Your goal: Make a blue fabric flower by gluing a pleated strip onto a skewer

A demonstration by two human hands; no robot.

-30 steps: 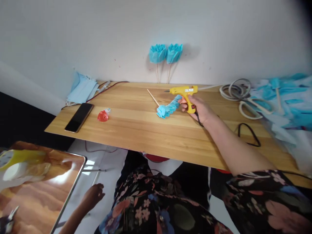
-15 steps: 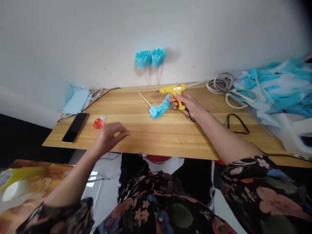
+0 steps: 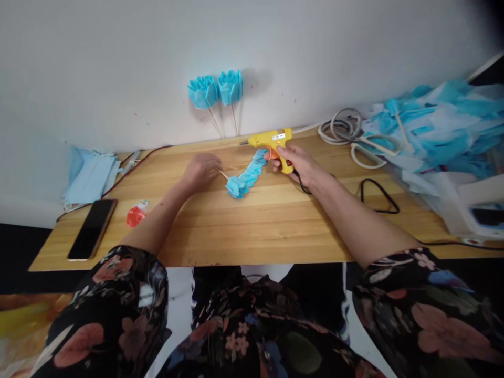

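Note:
My right hand (image 3: 293, 161) is wrapped round the handle of a yellow glue gun (image 3: 271, 140), its nozzle pointing left. Just below the gun a frilled strip of light blue material (image 3: 252, 170) lies on the wooden table. At the strip's lower left end is a bunched blue flower head (image 3: 236, 187) on a thin wooden stick (image 3: 223, 174). My left hand (image 3: 202, 170) has its fingers closed on the free end of that stick. Against the wall lean two finished-looking blue flowers (image 3: 202, 93) on similar sticks.
Blue face masks (image 3: 90, 176), a black phone (image 3: 93, 229) and a red-and-white wrapper (image 3: 136, 214) lie at the left. White-handled scissors (image 3: 370, 152), a coiled cable (image 3: 340, 127), a black cord loop (image 3: 380, 196) and a heap of blue and white pieces (image 3: 441, 128) occupy the right.
My left hand has moved up and right from above the table's front and taken hold of the stick. My right hand still holds the glue gun. The view has shifted slightly.

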